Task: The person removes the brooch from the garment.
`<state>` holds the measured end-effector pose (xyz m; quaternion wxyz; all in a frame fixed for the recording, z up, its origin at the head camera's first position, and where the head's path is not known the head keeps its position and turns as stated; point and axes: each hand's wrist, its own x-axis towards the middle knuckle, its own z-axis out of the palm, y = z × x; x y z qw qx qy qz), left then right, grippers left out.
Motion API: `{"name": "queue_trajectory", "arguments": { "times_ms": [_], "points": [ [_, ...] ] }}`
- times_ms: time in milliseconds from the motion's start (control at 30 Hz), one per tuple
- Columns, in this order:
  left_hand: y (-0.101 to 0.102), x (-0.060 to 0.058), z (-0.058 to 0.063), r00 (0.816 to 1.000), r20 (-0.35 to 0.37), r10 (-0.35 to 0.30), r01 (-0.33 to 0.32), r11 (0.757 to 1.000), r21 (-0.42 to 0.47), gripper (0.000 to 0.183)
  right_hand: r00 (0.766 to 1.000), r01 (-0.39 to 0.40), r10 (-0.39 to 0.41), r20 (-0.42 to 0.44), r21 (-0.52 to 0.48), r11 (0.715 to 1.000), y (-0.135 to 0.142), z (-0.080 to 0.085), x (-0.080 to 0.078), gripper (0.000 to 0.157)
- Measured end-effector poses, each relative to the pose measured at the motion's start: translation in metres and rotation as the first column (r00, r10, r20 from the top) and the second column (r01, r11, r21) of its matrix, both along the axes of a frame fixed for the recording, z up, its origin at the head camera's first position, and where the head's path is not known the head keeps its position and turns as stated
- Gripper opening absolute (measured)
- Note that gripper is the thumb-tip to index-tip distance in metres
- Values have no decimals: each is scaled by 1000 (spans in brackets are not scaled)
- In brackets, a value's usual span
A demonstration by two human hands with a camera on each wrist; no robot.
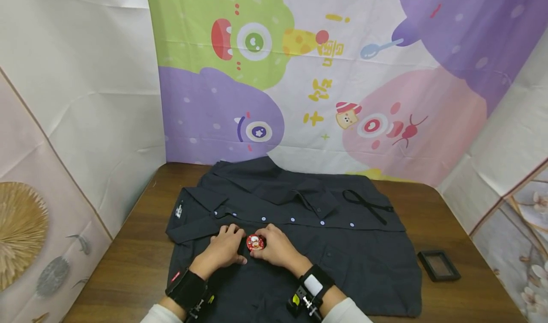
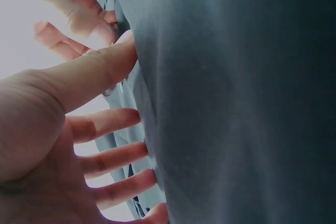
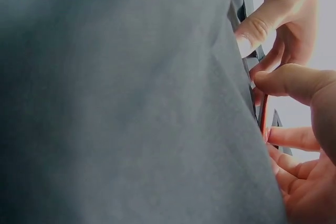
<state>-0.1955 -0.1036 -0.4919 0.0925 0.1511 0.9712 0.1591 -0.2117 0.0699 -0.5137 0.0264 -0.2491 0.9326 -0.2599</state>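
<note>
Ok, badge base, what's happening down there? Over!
Right grip pinching the red badge. Left grip touching the dark shirt. Nothing seen in the way; black frame off to the right.

Matt cloth shirt [image 1: 368, 266], smooth glossy badge [image 1: 255, 242], smooth wood-grained table [image 1: 115, 275]

Square black frame [image 1: 438, 266]: lies on the brown wooden table [image 1: 124, 266], near its right edge. Printed cloth [image 1: 304, 137]: hangs behind, bears cartoon monsters [image 1: 263, 71] and yellow lettering [image 1: 320, 91]. Pale panel [image 1: 30, 156] at far left: shows a round straw-coloured motif [image 1: 19, 235]. Flowered panel [image 1: 515, 256]: stands far right.
</note>
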Motion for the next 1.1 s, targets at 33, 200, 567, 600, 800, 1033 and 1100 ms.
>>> {"name": "queue_trajectory", "arguments": {
  "times_ms": [33, 200, 567, 600, 800, 1033, 1100],
  "points": [
    [0, 0, 0, 1000, 0, 0, 0, 1000, -1, 55, 1000, 4, -4, 4, 0, 1000, 0, 0, 0, 48],
    [1, 1, 0, 1000, -3, 2, -2, 1000, 2, 55, 1000, 21, -21, 19, -19, 1000, 0, 0, 0, 48],
    [1, 1, 1, 1000, 1, 4, -4, 1000, 1, 54, 999, 35, -34, 31, -38, 999, -1, -1, -1, 44],
    [1, 1, 1, 1000, 2, 4, -4, 1000, 1, 55, 999, 35, -34, 30, -38, 999, -1, 0, -1, 44],
    [1, 1, -1, 1000, 7, 5, -5, 1000, -6, 56, 999, 38, -37, 34, -47, 998, -1, 0, -1, 44],
    [1, 1, 0, 1000, 6, 12, -12, 1000, -1, 55, 999, 33, -30, 41, -73, 997, 1, -2, -2, 45],
    [1, 1, 0, 1000, 5, 10, -10, 1000, 1, 55, 999, 36, -34, 39, -73, 997, 1, -3, -2, 44]
  ]
}}
